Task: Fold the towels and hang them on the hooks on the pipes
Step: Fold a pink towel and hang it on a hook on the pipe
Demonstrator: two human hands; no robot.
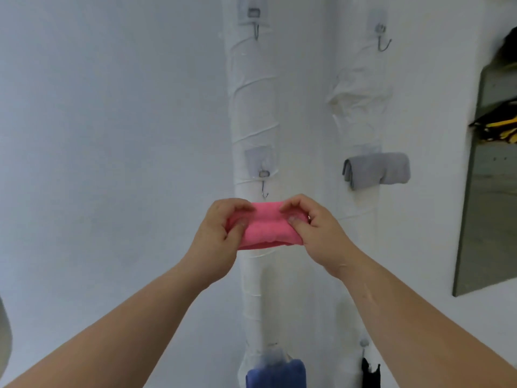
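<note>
A folded pink towel (265, 226) is held up in front of the left white-wrapped pipe (251, 107). My left hand (221, 231) grips its left end and my right hand (316, 231) pinches its right end. Just above the towel, a bare metal hook (263, 189) hangs on the left pipe. A folded grey towel (376, 170) hangs on the right pipe (361, 88). Both pipes carry an upper bare hook, left (59, 29) and right (382, 42). Low down, a blue towel (275, 373) hangs on the left pipe and a black cloth (370, 373) on the right one.
White walls surround the pipes. A grey shelf unit (486, 191) stands at the right, with a black and yellow item (498, 126) on it. A grey shape (4, 340) shows at the left edge.
</note>
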